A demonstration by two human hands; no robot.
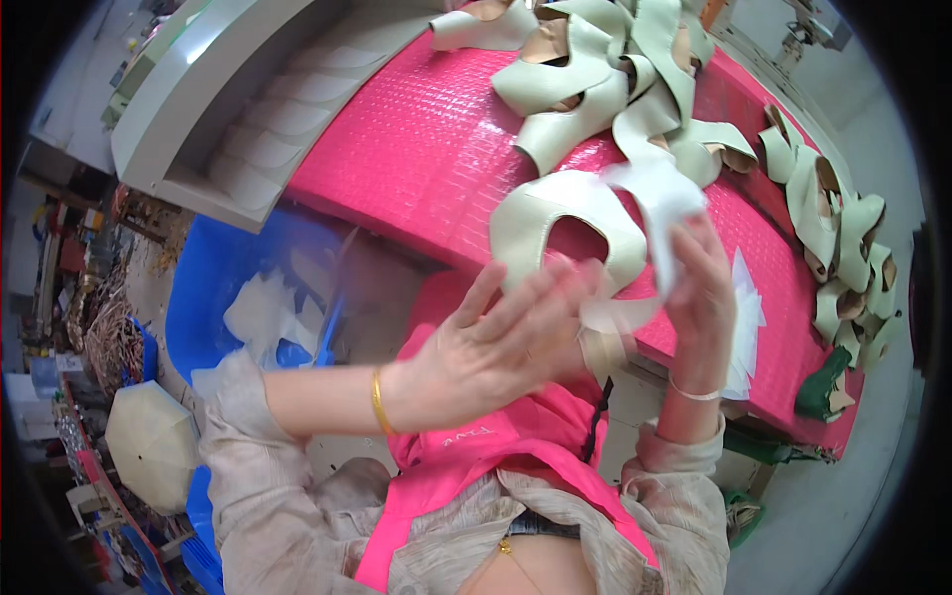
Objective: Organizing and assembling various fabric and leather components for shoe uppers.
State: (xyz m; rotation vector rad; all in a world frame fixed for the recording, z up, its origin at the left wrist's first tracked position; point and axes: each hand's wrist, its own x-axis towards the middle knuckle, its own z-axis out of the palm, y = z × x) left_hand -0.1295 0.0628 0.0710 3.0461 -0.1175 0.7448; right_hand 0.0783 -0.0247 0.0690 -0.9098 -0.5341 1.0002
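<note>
My left hand (pixel 486 352), with a gold bangle at the wrist, is over the near table edge. Its fingers are stretched out and blurred, and I see nothing in them. My right hand (pixel 702 283) pinches a thin white sheet piece (pixel 659 198), smeared by motion. Between the hands, a pale cream-green shoe upper (pixel 516 223) with a large opening lies on the pink table covering. Its lower edge is partly hidden behind my left fingers. A translucent whitish piece (pixel 620 315) shows between my hands, and I cannot tell what supports it.
More pale uppers are heaped at the back (pixel 575 89) and the right edge (pixel 818 213) of the pink table (pixel 416 129). White sheets (pixel 744 332) lie beside my right hand. A grey machine (pixel 198 109) and a blue bin (pixel 203 297) with white scraps stand left. Green material (pixel 821 387) lies right.
</note>
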